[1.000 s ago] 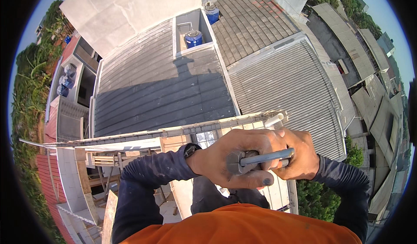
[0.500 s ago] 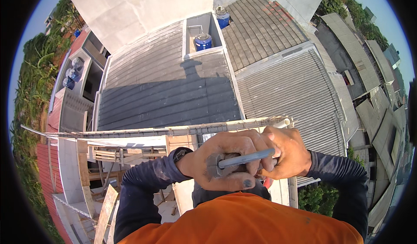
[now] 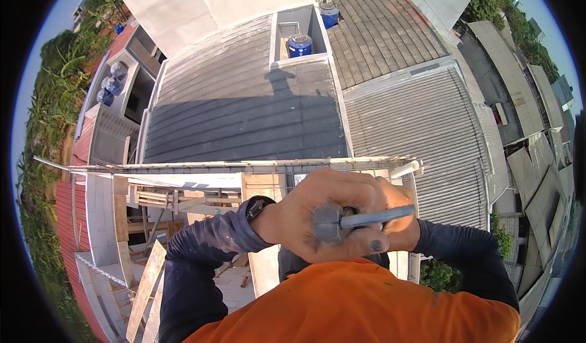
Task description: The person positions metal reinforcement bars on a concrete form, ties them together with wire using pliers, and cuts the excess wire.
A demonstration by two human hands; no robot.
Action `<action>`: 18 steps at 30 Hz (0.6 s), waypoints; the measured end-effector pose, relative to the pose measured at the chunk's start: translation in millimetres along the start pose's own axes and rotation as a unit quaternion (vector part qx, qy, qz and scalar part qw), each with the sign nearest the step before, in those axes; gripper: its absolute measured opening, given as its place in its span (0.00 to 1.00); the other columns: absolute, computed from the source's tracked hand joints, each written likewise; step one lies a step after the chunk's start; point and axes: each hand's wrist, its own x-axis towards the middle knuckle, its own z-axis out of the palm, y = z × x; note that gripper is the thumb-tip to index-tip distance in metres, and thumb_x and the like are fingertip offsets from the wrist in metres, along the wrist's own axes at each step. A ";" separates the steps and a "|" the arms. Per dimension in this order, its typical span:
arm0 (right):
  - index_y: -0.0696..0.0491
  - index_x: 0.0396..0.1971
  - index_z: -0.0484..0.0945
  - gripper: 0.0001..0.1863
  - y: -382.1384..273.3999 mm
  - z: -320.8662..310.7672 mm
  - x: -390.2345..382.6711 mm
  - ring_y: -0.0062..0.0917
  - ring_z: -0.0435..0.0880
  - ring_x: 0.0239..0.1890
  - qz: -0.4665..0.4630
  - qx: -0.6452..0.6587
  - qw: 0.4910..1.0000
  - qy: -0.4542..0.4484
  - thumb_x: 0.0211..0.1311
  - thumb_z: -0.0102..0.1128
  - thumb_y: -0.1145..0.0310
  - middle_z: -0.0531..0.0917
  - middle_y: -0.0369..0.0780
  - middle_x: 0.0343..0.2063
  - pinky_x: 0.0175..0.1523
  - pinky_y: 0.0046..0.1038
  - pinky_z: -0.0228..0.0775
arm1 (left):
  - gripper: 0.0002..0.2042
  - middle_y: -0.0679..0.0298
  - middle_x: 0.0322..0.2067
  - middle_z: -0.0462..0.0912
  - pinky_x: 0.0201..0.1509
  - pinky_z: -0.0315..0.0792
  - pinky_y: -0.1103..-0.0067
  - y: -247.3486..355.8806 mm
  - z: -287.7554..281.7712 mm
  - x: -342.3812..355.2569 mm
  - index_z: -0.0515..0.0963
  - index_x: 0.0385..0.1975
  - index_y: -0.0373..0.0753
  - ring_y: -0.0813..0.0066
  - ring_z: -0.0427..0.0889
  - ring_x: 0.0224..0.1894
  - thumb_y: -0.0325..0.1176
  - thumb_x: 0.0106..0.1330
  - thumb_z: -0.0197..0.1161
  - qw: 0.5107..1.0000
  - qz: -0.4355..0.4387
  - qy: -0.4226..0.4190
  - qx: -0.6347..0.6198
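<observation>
Held close in front of my chest, my left hand [image 3: 332, 199] is closed around a grey metal tool [image 3: 375, 216]. A faceted block-shaped end sits at the thumb side, and a narrow flat bar points right from it. Below the fist the tool is hidden. Just behind and to the right is my right hand [image 3: 400, 211], closed and partly covered by the left hand and the bar. What it grips cannot be made out. The two hands overlap in this view.
Past my hands runs a rebar cage [image 3: 232, 167], with a white pipe [image 3: 405, 169] at its right end. Planks [image 3: 145, 288] and framing lie lower left, well below me. Beyond are a dark roof [image 3: 244, 129], a corrugated roof [image 3: 421, 129] and a blue water tank [image 3: 300, 47].
My left hand and the tool have moved right, covering more of my right hand. The view has tilted slightly, so the roofs sit higher and further right.
</observation>
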 end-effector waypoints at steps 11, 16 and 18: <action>0.56 0.44 0.78 0.28 14.6 75.5 -4.9 0.26 0.88 0.39 -0.027 0.037 0.998 0.037 0.49 0.85 0.59 0.86 0.42 0.39 0.41 0.28 0.80 | 0.07 0.62 0.22 0.82 0.26 0.71 0.78 1.4 -0.4 -19.5 0.80 0.28 0.35 0.75 0.80 0.21 0.30 0.63 0.69 0.999 0.014 0.036 0.028; 0.55 0.53 0.79 0.33 9.9 110.7 -17.9 0.31 0.88 0.44 0.167 0.268 0.945 0.088 0.49 0.84 0.61 0.85 0.43 0.45 0.46 0.31 0.81 | 0.05 0.62 0.21 0.82 0.24 0.70 0.78 7.9 -5.3 -26.9 0.80 0.28 0.34 0.77 0.78 0.20 0.28 0.62 0.68 0.998 0.004 0.053 0.043; 0.56 0.54 0.79 0.33 26.5 111.3 -7.5 0.31 0.88 0.46 0.059 0.164 0.980 0.094 0.49 0.84 0.61 0.85 0.43 0.45 0.47 0.31 0.80 | 0.05 0.62 0.20 0.81 0.23 0.68 0.79 5.0 -12.0 -27.8 0.80 0.27 0.34 0.79 0.76 0.20 0.28 0.62 0.68 0.997 -0.008 0.067 0.048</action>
